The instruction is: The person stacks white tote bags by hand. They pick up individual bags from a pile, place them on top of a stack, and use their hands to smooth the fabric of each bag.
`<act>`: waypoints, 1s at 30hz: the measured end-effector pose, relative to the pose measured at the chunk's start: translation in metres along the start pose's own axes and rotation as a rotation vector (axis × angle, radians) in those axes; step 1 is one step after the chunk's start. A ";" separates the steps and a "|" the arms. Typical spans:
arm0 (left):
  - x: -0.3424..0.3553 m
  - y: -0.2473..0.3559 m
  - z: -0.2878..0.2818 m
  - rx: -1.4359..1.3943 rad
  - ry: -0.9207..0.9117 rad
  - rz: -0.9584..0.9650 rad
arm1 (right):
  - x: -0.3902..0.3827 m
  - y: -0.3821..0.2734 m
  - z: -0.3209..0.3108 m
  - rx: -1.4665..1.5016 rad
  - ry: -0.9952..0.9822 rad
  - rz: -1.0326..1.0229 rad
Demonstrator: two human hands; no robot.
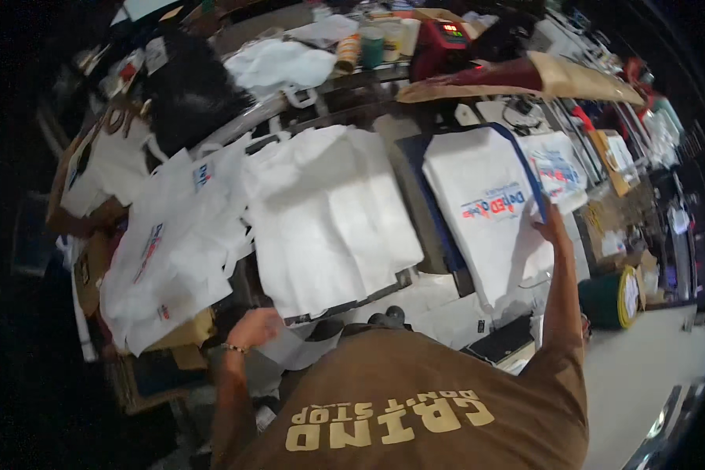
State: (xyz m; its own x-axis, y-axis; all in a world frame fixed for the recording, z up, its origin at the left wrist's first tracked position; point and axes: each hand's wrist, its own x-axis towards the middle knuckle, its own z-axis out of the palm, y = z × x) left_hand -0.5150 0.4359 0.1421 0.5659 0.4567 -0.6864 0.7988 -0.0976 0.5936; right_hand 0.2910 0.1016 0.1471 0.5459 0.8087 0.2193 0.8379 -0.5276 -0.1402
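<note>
Right hand (553,227): at the printed bag (484,196), can't tell how closed
Printed bag: mostly leftward
Left hand (256,327): near plain bag (329,211), closure unclear

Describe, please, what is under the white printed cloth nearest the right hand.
Under the white printed cloth, a dark blue layer shows along its left side and upper right edge. What lies beneath its middle is covered and cannot be seen.
</note>
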 end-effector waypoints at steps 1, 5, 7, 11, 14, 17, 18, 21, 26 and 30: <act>-0.029 -0.058 0.028 -0.172 0.047 -0.185 | 0.025 -0.089 0.002 0.101 -0.064 0.075; -0.051 -0.087 0.085 0.163 0.385 -0.246 | -0.006 -0.205 -0.004 0.066 0.001 -0.106; -0.054 -0.062 0.079 0.208 0.498 -0.366 | -0.018 -0.237 0.007 -0.053 -0.111 -0.080; -0.084 0.022 0.005 0.047 0.589 -0.157 | -0.031 -0.230 0.040 -0.148 -0.154 0.058; -0.088 0.042 -0.070 0.167 1.069 -0.086 | -0.031 -0.235 0.039 -0.121 -0.141 0.054; -0.069 0.025 -0.142 0.944 1.639 -0.021 | -0.033 -0.228 0.040 -0.126 -0.120 0.034; -0.054 -0.009 -0.159 0.759 1.387 -0.194 | -0.035 -0.218 0.045 -0.140 -0.094 0.022; -0.042 -0.083 -0.188 0.668 1.174 -0.378 | -0.026 -0.235 0.045 -0.136 -0.158 0.034; -0.099 0.017 -0.196 0.500 1.308 -0.290 | -0.027 -0.261 0.012 -0.097 -0.187 0.117; -0.121 0.075 -0.175 0.731 1.416 0.061 | -0.014 -0.286 0.017 0.318 0.355 -0.019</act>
State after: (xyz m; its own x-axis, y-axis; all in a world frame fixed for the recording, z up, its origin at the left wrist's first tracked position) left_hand -0.5593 0.5281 0.3436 0.2939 0.8120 0.5043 0.9406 -0.3394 -0.0017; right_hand 0.0441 0.2460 0.1677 0.5424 0.6490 0.5334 0.8370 -0.3632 -0.4092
